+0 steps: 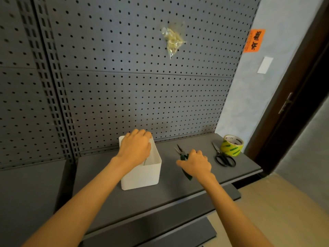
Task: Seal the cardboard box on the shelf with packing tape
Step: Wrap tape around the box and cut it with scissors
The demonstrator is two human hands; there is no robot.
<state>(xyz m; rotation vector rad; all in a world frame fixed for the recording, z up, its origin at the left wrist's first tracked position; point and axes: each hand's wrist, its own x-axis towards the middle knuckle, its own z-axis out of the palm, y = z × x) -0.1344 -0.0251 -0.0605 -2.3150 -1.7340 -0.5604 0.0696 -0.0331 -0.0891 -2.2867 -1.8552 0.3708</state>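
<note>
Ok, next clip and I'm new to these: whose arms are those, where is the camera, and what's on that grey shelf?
There is no robot here. The arms belong to a person wearing a wide-angle camera on the head, so this single view looks forward and down at their own hands. The left hand rests on the far rim of a white open bin. The right hand grips green-handled pliers lying on the grey shelf. Further right lie black scissors beside a yellow-green tape roll. A small clear bag hangs on the pegboard behind. No cardboard box is visible.
</note>
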